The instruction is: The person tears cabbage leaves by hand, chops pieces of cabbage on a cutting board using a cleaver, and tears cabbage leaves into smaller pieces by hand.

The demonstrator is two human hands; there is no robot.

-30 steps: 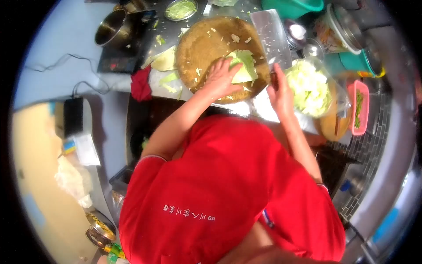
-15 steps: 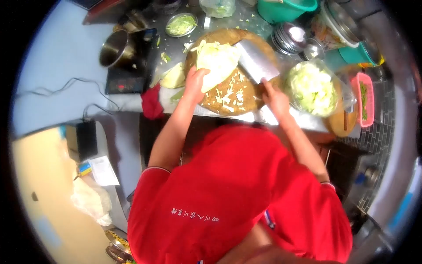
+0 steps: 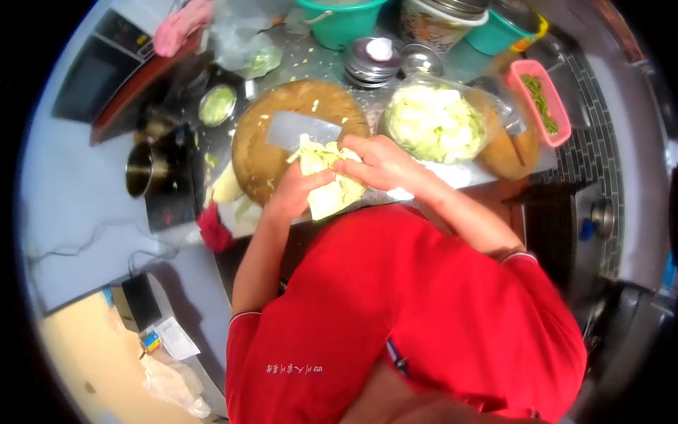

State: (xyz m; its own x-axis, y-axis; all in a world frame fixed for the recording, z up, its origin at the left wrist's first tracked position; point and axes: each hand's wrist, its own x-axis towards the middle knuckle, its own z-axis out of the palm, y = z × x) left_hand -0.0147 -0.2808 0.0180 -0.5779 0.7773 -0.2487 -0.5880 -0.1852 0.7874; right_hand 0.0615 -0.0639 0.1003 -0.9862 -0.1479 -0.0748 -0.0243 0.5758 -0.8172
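Pale green cabbage leaves [image 3: 330,201] are gripped between my two hands at the near edge of the round wooden chopping board [image 3: 252,155]. My left hand [image 3: 298,187] closes on their left side, with the thumb across the front. My right hand [image 3: 373,164] closes on them from the right, fingers wrapped over the top. Just beyond the hands a cleaver [image 3: 300,130] lies flat on the board, touched by neither hand as far as I can see; its handle is hidden. Small cabbage scraps dot the board.
Right of the board stands a clear bag of cut cabbage [image 3: 436,124]. Stacked dishes [image 3: 371,67] and a teal bucket [image 3: 342,21] are behind. A pink basket [image 3: 540,102] holds green vegetables. At left are a metal pot [image 3: 139,169], a plate [image 3: 217,106] and a red cloth [image 3: 213,227].
My right hand has let go of the cleaver, which now lies on the board, and has joined my left hand on the cabbage. The cabbage has come nearer my body. The view has shifted.
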